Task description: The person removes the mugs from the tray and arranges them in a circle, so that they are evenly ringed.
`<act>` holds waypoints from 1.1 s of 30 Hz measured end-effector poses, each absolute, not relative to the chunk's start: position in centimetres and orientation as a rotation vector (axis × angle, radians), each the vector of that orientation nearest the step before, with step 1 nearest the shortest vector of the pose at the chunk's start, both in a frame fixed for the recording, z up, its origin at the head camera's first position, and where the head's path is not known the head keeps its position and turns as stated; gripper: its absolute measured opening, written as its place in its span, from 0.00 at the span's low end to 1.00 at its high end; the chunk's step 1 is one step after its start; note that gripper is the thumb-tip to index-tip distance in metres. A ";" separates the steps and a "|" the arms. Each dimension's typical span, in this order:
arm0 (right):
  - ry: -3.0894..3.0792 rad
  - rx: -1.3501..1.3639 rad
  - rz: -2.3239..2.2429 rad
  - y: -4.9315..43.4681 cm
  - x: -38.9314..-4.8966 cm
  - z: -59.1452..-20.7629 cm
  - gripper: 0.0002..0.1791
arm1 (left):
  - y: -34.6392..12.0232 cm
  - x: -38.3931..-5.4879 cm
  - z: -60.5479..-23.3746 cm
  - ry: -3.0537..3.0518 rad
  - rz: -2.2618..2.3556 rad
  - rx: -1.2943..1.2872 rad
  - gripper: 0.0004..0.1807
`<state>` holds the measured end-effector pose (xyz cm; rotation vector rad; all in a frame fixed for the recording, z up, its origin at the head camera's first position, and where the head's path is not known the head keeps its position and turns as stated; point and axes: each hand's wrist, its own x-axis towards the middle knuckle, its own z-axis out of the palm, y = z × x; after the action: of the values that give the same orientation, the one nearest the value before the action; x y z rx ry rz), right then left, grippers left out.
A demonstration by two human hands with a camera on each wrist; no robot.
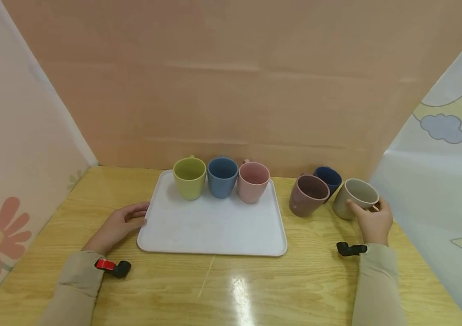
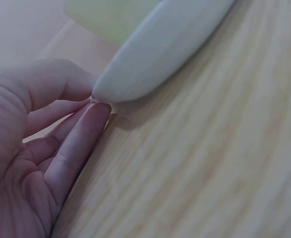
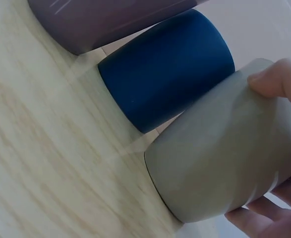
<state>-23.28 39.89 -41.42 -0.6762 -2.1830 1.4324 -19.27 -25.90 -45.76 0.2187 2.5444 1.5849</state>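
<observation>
A white tray [image 1: 214,231] lies on the table with its left edge at my left hand [image 1: 122,224]. The thumb and fingertips of that hand meet at the rim and pinch it lightly, as the left wrist view shows. On the far right, my right hand [image 1: 373,222] grips a grey-beige mug [image 1: 343,203], with the thumb on one side and fingers round the other. The mug stands tilted a little in the right wrist view, its base close to the wood. Beside it are a dark blue mug [image 3: 167,69] and a mauve mug [image 1: 304,203].
Along the tray's back edge stand a yellow-green mug [image 1: 190,183], a blue mug [image 1: 222,183] and a pink mug [image 1: 251,188], side by side. A wood-grain table [image 1: 174,285] carries everything. Behind it rises a brown-orange wall [image 1: 214,90], with printed white panels at both sides.
</observation>
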 end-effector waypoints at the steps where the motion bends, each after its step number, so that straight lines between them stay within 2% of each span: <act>1: -2.193 -0.669 1.443 39.9 -23.3 -41.5 0.43 | -25.9 -19.2 -45.8 2.543 1.584 0.211 0.33; 18: -2.271 -0.517 1.556 40.0 -22.8 -40.7 0.52 | -25.8 -19.1 -45.8 2.553 1.572 0.211 0.33; 27: -1.928 -0.369 1.364 37.2 -22.4 -37.1 0.34 | -25.8 -19.2 -45.8 2.556 1.570 0.231 0.33; 33: -1.724 -0.162 1.430 33.3 -22.8 -35.7 0.22 | -25.8 -19.3 -45.8 2.548 1.577 0.229 0.33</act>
<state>-22.80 33.26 -35.70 -0.1623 -1.7241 1.4305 -19.26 -25.79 -45.83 0.2292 2.5476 1.5773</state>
